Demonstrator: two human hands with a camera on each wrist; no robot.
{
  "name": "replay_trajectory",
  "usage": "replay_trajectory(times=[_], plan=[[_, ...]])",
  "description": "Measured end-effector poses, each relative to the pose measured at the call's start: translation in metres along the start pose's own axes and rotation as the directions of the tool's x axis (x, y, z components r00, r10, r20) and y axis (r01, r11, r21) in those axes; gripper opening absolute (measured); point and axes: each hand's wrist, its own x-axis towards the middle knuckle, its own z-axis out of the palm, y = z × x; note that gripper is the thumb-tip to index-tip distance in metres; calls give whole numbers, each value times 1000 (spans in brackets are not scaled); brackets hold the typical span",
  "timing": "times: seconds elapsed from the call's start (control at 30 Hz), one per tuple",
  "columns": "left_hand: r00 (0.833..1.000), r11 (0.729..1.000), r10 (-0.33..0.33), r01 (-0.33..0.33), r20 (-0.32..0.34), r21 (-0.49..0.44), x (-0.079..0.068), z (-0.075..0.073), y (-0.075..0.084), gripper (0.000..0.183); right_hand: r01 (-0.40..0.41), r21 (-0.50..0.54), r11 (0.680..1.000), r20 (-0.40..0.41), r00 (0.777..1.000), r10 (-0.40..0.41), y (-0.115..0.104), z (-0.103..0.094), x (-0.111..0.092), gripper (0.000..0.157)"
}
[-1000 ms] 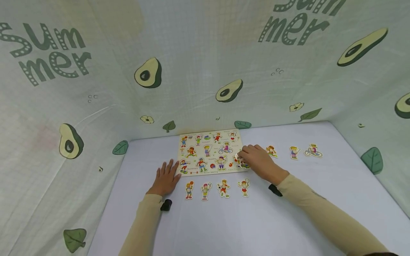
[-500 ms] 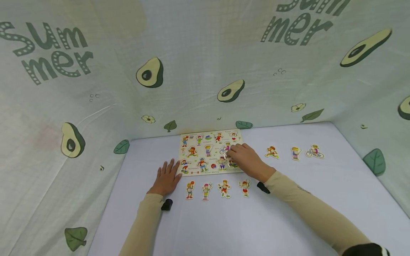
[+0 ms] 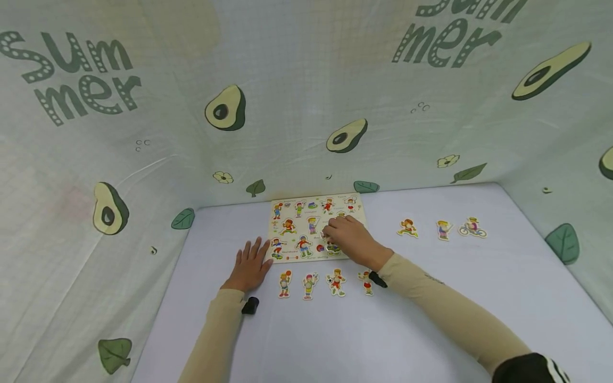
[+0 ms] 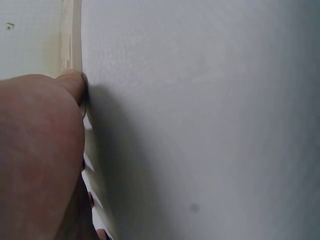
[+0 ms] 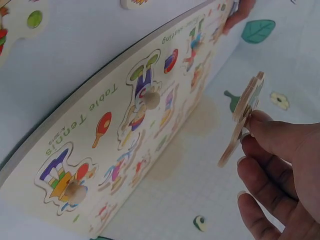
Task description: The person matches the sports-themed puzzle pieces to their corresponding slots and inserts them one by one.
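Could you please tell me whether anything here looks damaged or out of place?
Nothing stands out: no damage shows, the puzzle board lies flat, loose pieces lie apart in front and to its right, and the right hand pinches one puzzle piece.

The right hand (image 3: 353, 242) pinches a wooden piece (image 5: 245, 117) just off the puzzle board (image 5: 85, 134), and round knobs (image 5: 151, 100) stick up there, so low sideways moves could bump them. Left of the grip, the left hand (image 3: 248, 266) blocks the board's edge; nearer the person, four cutouts (image 3: 337, 282) make a row. Right of the grip there is bare table (image 3: 380, 213) to cross, then three more cutouts (image 3: 443, 230).
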Motion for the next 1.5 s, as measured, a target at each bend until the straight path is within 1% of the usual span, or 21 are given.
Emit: replay_trajectory(times=[0.1, 0.17, 0.33, 0.53, 0.67, 0.87, 1.13, 1.3, 1.5], plan=[[1000, 1000, -7, 7, 6, 2, -2, -2, 1, 64, 13, 10, 1000, -4, 1000, -13, -5, 5, 6, 18], [1000, 1000, 0, 0, -3, -5, -3, -3, 2, 63, 19, 11, 1000, -3, 1000, -19, -8, 8, 11, 18], [1000, 1000, 17, -17, -27, -21, -2, 1, 0, 63, 24, 17, 1000, 14, 1000, -24, -15, 14, 23, 17], [1000, 1000, 10, -11, -19, -16, 3, 7, -5, 66, 24, 46, 999, 31, 999, -25, -23, 22, 39, 13], [1000, 1000, 4, -4, -10, -4, 6, 10, -9, 66, 11, 60, 998, 69, 998, -15, -29, 29, 50, 14], [1000, 1000, 11, -11, -18, -4, 7, 10, -9, 65, -7, 67, 998, 134, 991, -2, -38, 39, 65, 15], [998, 999, 45, -44, -36, 26, 9, 12, -13, 64, -32, 88, 996, 183, 983, 15, -51, 46, 82, 17], [998, 998, 56, -55, -40, 24, 10, 12, -14, 64, -43, 106, 993, 219, 976, 19, -59, 52, 91, 12], [998, 998, 54, -53, -37, 16, 8, 10, -12, 64, -62, 104, 993, 264, 964, 32, -66, 60, 102, 8]])
